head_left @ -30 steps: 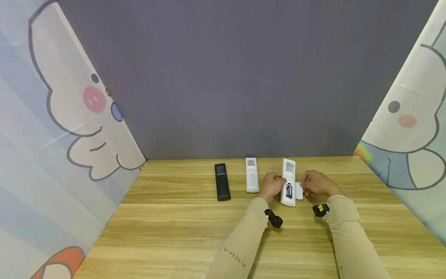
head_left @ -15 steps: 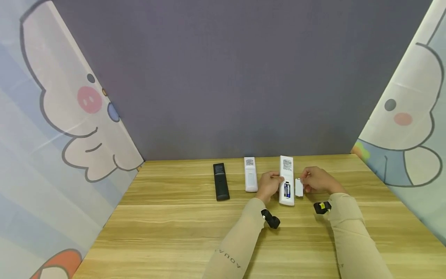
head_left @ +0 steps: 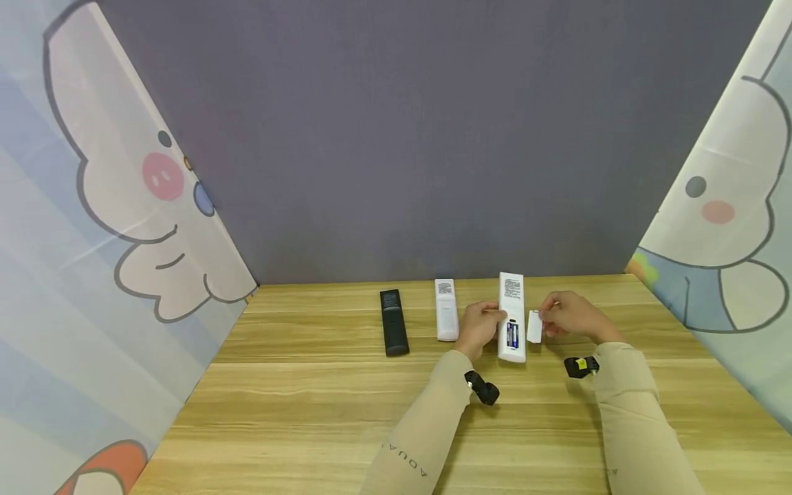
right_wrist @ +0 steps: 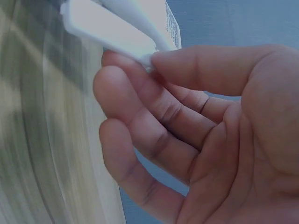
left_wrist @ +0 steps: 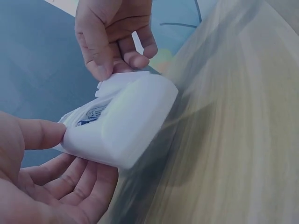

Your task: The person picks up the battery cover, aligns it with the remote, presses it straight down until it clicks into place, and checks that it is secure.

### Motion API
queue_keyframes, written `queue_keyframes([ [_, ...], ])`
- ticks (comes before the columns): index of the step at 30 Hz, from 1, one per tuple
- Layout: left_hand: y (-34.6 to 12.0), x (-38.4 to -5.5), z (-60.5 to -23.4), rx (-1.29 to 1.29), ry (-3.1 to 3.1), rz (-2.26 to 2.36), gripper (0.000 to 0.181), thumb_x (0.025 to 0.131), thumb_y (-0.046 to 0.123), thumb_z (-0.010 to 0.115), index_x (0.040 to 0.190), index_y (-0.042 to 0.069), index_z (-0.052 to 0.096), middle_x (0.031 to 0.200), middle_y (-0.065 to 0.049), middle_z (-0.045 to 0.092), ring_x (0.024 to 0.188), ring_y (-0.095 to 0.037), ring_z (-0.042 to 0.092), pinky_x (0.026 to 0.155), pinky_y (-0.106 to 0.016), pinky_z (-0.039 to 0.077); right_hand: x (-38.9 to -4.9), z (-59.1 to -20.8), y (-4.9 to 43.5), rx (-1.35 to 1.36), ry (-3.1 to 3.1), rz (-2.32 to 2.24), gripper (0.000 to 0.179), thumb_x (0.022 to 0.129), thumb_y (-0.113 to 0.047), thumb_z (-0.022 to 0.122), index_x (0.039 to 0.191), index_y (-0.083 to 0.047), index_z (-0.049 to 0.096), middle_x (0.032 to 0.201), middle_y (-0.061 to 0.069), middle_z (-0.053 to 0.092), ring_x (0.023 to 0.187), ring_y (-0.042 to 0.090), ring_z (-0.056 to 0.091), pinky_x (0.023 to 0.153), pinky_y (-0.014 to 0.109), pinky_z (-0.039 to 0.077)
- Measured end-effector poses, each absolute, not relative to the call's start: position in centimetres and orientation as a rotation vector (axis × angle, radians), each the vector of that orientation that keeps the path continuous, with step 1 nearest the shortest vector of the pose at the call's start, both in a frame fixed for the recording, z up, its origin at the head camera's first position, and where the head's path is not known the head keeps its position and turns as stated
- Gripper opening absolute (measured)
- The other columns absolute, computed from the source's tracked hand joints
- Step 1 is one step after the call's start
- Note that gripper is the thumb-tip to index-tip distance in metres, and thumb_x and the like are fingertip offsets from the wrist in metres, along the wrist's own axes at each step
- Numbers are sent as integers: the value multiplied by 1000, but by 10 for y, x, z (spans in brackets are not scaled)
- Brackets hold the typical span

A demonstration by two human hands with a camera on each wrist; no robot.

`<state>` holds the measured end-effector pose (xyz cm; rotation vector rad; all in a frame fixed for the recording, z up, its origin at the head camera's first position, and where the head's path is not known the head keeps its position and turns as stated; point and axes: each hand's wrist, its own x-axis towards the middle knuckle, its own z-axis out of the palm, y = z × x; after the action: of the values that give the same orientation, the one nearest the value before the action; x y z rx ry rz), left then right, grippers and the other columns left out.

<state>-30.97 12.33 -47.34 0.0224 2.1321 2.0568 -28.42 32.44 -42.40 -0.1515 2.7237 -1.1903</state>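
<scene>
My left hand (head_left: 479,328) grips a white remote control (head_left: 511,295) by its left side, thumb on the back face and fingers underneath. The remote lies back side up with its battery compartment uncovered, and blue-and-silver batteries (head_left: 513,335) show inside. Just right of it, my right hand (head_left: 572,316) pinches a white battery cover (head_left: 535,326) between thumb and fingertips. In the right wrist view the thumb presses on one end of the cover (right_wrist: 103,28). The left wrist view has the remote (left_wrist: 135,116) held above the table, its near end rounded.
A second white remote (head_left: 447,309) lies back side up left of my left hand. Farther left is a black remote (head_left: 394,323). All stand on a wooden table (head_left: 297,399), with a dark grey panel (head_left: 396,137) behind it and cartoon-printed curtains (head_left: 711,206) at both sides.
The battery cover, in my right hand, has moved slightly away from the remote, leaving a wider gap. The remote in my left hand has shifted slightly toward the back panel.
</scene>
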Motion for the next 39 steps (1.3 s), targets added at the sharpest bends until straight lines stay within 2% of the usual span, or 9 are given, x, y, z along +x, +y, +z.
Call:
queue_keyframes([
  [8, 125, -309, -472, 26, 2107, 2089, 18, 93, 10, 73, 110, 8, 75, 85, -1, 70, 69, -12, 63, 59, -26, 53, -280, -417, 327, -151, 2683, -1272, 18, 102, -10, 57, 107, 7, 60, 83, 9, 71, 74, 18, 67, 67, 37, 60],
  [17, 122, -310, -471, 39, 2083, 2094, 20, 94, 11, 71, 113, 7, 74, 87, -2, 72, 70, -12, 63, 59, -25, 52, -278, -412, 326, -193, 2677, -1315, 21, 104, -12, 54, 109, 8, 59, 85, 12, 70, 73, 18, 67, 68, 38, 60],
  [26, 121, -311, -471, 57, 2106, 2050, 23, 96, 14, 70, 118, 9, 73, 89, 0, 72, 72, -12, 65, 62, -26, 54, -277, -406, 323, -211, 2654, -1371, 25, 104, -16, 57, 108, 8, 58, 85, 13, 70, 75, 23, 70, 70, 41, 62],
  [34, 120, -310, -469, 70, 2114, 2059, 22, 96, 14, 70, 117, 9, 74, 88, -1, 71, 71, -11, 63, 72, -38, 61, -279, -404, 319, -229, 2639, -1380, 22, 104, -14, 57, 109, 8, 58, 84, 12, 70, 73, 18, 68, 72, 42, 62],
  [39, 119, -310, -469, 65, 2110, 2064, 20, 95, 13, 71, 115, 9, 74, 87, -2, 71, 71, -11, 63, 70, -37, 60, -279, -402, 316, -221, 2653, -1359, 22, 103, -15, 58, 109, 6, 59, 85, 14, 71, 74, 21, 70, 71, 41, 62],
])
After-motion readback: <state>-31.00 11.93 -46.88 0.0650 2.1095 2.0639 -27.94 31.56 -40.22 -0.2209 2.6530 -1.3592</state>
